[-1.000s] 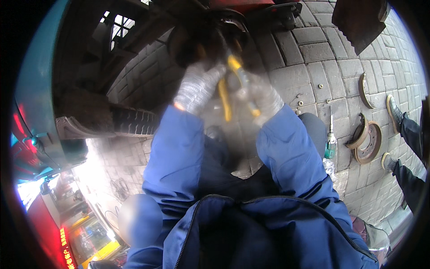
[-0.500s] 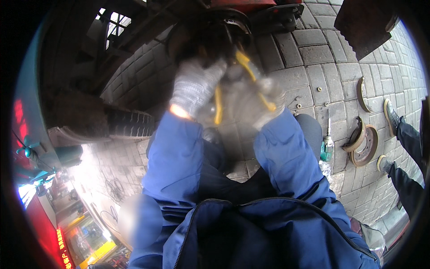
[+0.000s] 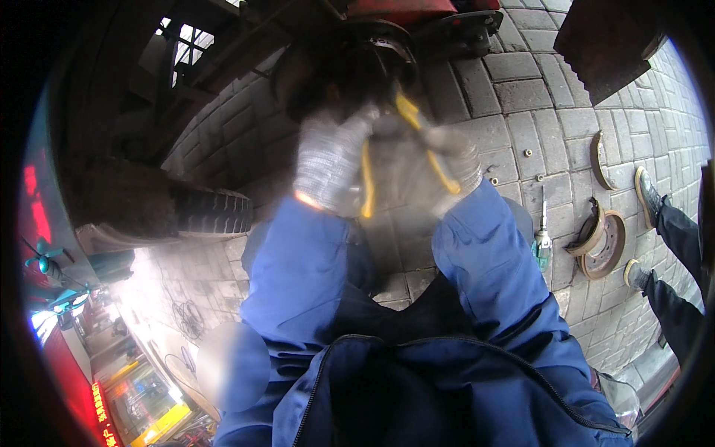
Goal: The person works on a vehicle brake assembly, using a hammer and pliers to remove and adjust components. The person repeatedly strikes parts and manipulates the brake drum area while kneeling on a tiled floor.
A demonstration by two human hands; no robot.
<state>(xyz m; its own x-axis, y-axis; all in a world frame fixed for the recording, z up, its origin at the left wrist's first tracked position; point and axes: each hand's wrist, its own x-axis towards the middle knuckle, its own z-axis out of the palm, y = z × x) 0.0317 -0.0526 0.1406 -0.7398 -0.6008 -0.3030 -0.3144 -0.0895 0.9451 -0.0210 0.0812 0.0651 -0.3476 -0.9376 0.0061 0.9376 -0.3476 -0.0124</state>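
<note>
Both my hands wear pale grey knit gloves and reach low in front of me, blurred by motion. My right hand [image 3: 452,160] is closed round one long yellow handle of a pliers-like tool [image 3: 409,112], whose upper end runs toward a dark round wheel hub [image 3: 342,67]. A second yellow bar, which looks like the tool's other handle [image 3: 367,182], sticks out below the thumb side of my left hand [image 3: 330,153]. That hand seems closed on it, with its fingertips against the hub's lower edge. The tool's jaws are hidden in shadow.
A tyre [image 3: 212,211] lies at the left under the dark vehicle frame. On the paving to the right are curved brake shoes [image 3: 600,160], a rusty round drum or disc [image 3: 614,246], small nuts [image 3: 529,153] and a green power tool [image 3: 542,249]. Another person's legs [image 3: 674,223] stand at far right.
My hands and the yellow-handled tool have shifted slightly down, and my right forearm slightly right. Both hands keep their places beside the hub.
</note>
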